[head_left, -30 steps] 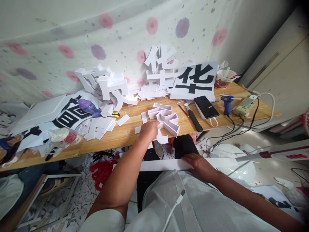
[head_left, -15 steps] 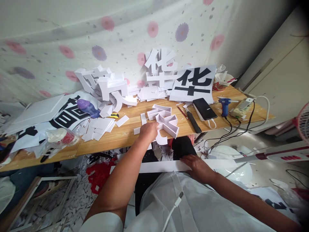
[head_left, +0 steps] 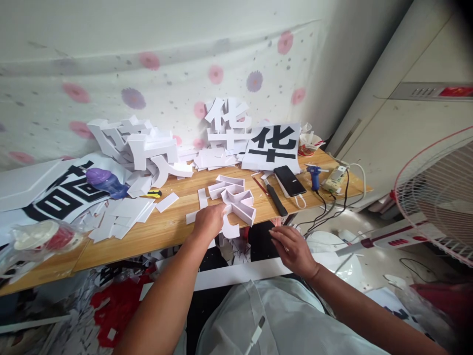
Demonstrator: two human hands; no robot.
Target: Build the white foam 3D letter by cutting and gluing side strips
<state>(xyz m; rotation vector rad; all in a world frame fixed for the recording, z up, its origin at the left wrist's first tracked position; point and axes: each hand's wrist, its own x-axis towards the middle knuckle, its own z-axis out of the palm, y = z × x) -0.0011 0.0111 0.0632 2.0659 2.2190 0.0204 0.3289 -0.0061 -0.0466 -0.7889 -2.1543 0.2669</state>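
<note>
My left hand (head_left: pixel 210 220) is closed at the left edge of a white hollow letter form (head_left: pixel 240 202) with thin upright walls, lying at the table's front edge. A flat curved part (head_left: pixel 231 229) of it juts past the edge; my fingertips are partly hidden. My right hand (head_left: pixel 293 249) hovers over my lap, fingers loosely bent and somewhat apart, with nothing visible in them. Below it a long white strip (head_left: pixel 236 273) lies across my lap. A black-handled knife (head_left: pixel 275 197) and a thin dark red stick (head_left: pixel 260 183) rest right of the letter form.
Behind stand finished white characters (head_left: pixel 229 123) and a printed sheet (head_left: pixel 273 145). A phone (head_left: pixel 290 181), blue glue gun (head_left: pixel 314 176) and power strip (head_left: pixel 335 178) with cables sit right. Left are white offcuts (head_left: pixel 120 217), a yellow cutter (head_left: pixel 154 194) and a purple bottle (head_left: pixel 107 182). A fan (head_left: pixel 439 192) stands right.
My right hand has lifted off the white strip and moved slightly up. My left hand stays on the letter form. The view has tilted up and turned right, showing more of the fan.
</note>
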